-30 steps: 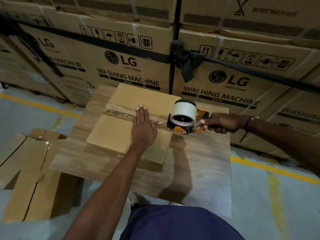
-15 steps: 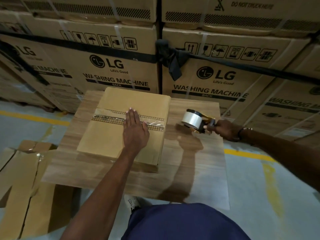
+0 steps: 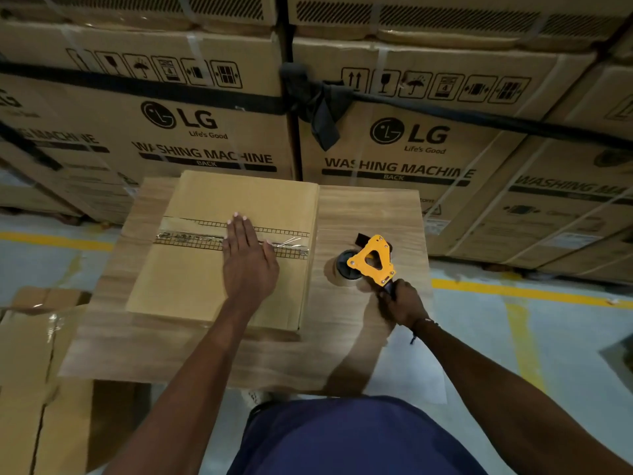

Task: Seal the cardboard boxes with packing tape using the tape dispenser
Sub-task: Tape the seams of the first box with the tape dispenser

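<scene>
Cardboard box mid-frame, seam taped, left hand pressing flat; tape dispenser right, gripped by right hand, apparently finished.

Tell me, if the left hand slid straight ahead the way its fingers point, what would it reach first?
The left hand lies flat on the cardboard box. Straight ahead is only bare box top; past the far edge, likely the stacked washing machine cartons, though depth is unclear.

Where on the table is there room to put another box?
The widest bare strip of the table runs along the near edge, in front of the cardboard box. A narrower strip lies left of the box. The right side is crowded: the tape dispenser lies there, gripped by the right hand.
</scene>
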The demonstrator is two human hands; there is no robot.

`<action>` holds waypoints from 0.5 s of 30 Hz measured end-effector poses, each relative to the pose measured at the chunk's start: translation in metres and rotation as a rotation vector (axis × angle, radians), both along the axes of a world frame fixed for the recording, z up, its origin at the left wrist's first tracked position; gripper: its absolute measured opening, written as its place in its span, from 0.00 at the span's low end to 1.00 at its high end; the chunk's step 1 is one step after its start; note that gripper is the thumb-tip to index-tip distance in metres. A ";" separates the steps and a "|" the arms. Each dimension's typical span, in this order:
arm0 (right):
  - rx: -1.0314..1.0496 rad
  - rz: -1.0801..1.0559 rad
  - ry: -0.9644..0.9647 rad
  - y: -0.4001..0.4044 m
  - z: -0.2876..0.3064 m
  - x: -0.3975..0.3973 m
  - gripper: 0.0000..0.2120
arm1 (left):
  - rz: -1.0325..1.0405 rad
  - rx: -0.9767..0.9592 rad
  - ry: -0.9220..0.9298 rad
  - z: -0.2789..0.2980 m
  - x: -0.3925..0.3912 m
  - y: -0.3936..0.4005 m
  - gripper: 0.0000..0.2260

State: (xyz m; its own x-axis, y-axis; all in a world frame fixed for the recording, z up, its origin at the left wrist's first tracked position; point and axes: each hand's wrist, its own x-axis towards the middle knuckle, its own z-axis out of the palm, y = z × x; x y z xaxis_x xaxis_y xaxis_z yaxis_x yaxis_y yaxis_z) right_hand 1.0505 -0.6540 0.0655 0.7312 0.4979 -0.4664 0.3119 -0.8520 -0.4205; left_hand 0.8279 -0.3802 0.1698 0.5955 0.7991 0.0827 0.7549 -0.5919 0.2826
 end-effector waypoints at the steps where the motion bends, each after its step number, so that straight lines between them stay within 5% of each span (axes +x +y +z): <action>1: 0.002 -0.032 -0.001 0.000 0.001 -0.002 0.19 | 0.003 -0.005 -0.001 0.000 0.000 0.000 0.30; 4: 0.145 -0.241 -0.108 0.015 0.027 -0.017 0.22 | 0.006 -0.008 0.005 0.000 0.001 -0.001 0.31; 8: 0.585 -0.196 -0.205 0.079 0.090 -0.064 0.15 | 0.001 -0.010 -0.004 0.002 0.001 -0.002 0.31; 12: 0.782 -0.071 -0.191 0.142 0.146 -0.115 0.20 | -0.016 -0.008 0.004 0.005 0.000 -0.004 0.30; 15: 0.744 -0.059 -0.056 0.168 0.150 -0.151 0.36 | -0.065 -0.012 0.051 0.008 -0.001 -0.003 0.30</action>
State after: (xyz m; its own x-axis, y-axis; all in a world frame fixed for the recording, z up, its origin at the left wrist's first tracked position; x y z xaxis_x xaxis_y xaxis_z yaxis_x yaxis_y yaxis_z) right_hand 0.8994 -0.4859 0.2158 0.7790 0.6267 0.0173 0.3129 -0.3647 -0.8770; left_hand 0.8267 -0.3834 0.1777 0.6497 0.7591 0.0411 0.7284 -0.6371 0.2522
